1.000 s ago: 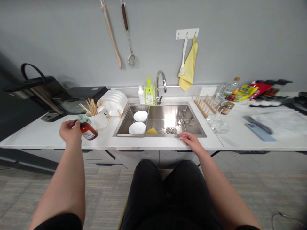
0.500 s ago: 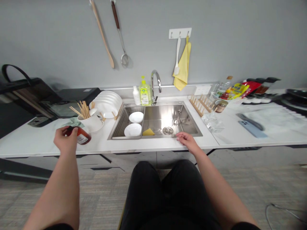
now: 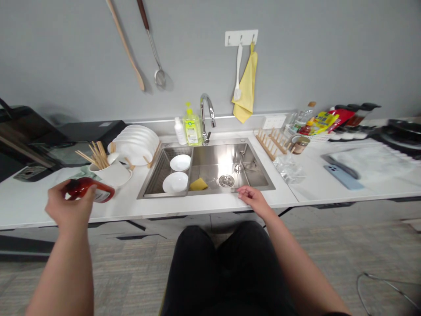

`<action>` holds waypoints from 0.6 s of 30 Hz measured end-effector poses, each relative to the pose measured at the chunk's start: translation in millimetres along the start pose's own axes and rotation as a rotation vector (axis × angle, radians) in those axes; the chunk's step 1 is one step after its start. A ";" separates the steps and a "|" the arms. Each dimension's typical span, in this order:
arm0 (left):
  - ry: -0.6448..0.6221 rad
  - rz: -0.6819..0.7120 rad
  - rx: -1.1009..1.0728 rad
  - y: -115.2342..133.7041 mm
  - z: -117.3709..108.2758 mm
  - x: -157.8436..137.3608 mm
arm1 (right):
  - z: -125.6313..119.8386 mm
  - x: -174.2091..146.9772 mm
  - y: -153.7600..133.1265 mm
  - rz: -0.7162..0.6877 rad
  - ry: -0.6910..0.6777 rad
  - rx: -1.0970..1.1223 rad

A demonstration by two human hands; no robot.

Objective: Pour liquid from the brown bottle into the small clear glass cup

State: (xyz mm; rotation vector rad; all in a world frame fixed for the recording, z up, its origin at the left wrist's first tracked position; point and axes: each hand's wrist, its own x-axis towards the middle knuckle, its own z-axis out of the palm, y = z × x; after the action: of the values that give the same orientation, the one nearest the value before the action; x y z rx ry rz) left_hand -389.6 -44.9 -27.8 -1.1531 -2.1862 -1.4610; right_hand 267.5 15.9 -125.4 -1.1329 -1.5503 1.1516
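Observation:
My left hand (image 3: 70,202) is closed around the dark-capped end of a red bottle (image 3: 101,191) with a pale label. The bottle is tipped on its side, its base pointing right, in front of a white pot (image 3: 115,174) of wooden chopsticks (image 3: 98,154). My right hand (image 3: 253,199) is at the front edge of the steel sink (image 3: 213,159), its fingers loosely bent and apart with nothing in them. Two white bowls (image 3: 175,182) sit in the sink's left rack section. A yellow sponge or cloth (image 3: 198,184) lies in the basin beside them.
White plates (image 3: 133,145) stand in a wooden rack left of the sink. Behind it are a green soap bottle (image 3: 192,128) and the faucet (image 3: 204,118). To the right are a wooden rack (image 3: 271,144), a jar (image 3: 301,145), glasses (image 3: 289,169) and a blue phone (image 3: 344,177).
My left hand and the red bottle have shifted left and slightly down in the picture. The whole view has also turned a little. My right hand stays by the sink edge.

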 end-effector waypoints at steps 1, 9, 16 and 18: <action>0.048 0.006 -0.096 14.5 0.6 -8.5 | 1.1 -0.5 -0.6 0.005 -0.006 -0.003; -0.428 0.152 -0.610 167.9 94.0 -103.8 | 9.1 60.2 -36.5 -0.107 -0.105 -0.103; -0.709 0.173 -1.020 268.6 252.7 -149.5 | 22.3 184.7 -55.7 -0.286 -0.327 -0.007; -0.728 0.155 -1.018 276.3 285.2 -157.8 | 27.7 204.6 -37.6 -0.266 -0.282 -0.002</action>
State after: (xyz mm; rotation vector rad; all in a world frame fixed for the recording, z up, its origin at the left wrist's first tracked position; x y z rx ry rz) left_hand -27.7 177.7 -72.5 -2.4072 -1.5206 -2.4433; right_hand 192.7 203.8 -69.1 -0.7582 -1.8538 1.1618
